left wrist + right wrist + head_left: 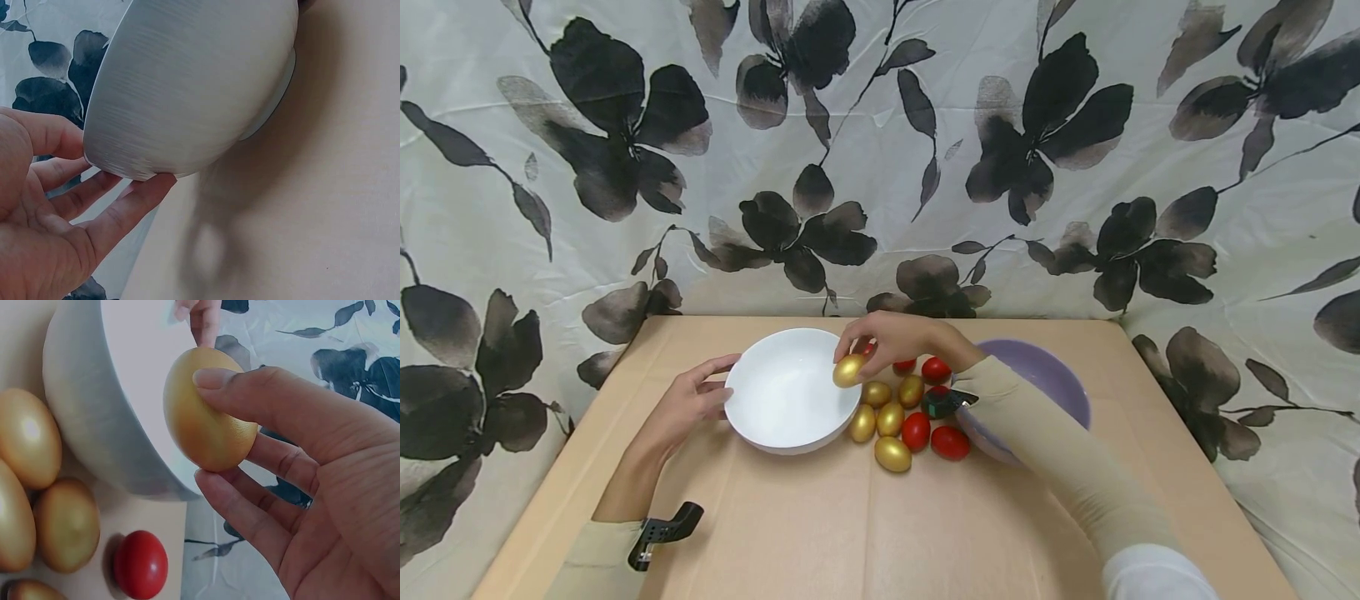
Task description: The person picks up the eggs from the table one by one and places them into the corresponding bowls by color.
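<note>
A white bowl [790, 400] stands on the table, its inside bare. At its left side my left hand [696, 396] holds the rim, thumb at the edge and fingers [128, 209] against the outer wall. My right hand [898, 337] pinches a gold egg [203, 419] between thumb and fingers at the bowl's right rim. Just right of the bowl, several gold eggs [892, 454] and several red eggs [950, 442] lie close together on the table. One red egg [141, 565] lies under the right hand, near the bowl's base.
A purple bowl [1037, 367] stands at the right, partly hidden behind my right forearm. The light wooden table [790, 533] ends at a floral cloth [917, 192] hanging behind it. A black strap [666, 533] is on my left wrist.
</note>
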`<state>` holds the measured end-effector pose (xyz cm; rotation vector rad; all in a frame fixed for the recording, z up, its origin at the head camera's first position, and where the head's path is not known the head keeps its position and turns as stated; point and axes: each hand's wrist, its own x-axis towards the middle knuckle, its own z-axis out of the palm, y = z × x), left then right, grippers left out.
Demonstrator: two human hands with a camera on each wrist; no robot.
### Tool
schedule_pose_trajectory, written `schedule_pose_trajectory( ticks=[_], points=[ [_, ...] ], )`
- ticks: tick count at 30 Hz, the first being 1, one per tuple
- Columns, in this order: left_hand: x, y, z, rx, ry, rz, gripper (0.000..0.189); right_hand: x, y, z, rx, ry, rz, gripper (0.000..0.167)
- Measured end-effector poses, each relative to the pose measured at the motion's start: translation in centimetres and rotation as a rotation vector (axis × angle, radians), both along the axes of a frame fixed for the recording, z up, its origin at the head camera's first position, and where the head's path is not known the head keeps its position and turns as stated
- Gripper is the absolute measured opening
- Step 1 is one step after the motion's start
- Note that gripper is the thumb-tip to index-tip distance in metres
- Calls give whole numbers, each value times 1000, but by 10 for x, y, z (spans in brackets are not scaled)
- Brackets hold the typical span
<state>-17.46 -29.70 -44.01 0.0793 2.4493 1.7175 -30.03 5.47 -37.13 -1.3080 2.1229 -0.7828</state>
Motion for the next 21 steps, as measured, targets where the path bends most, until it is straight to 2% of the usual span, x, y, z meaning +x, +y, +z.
schedule_pose_trajectory(
  ticks=[8,21],
  points=[
    [0,0,2,23,-12,-2,61,4,-15,-3,-19,-40,51,32],
    [1,0,3,22,-13,-4,61,10,-34,-12,10,-31,85,29]
  ],
)
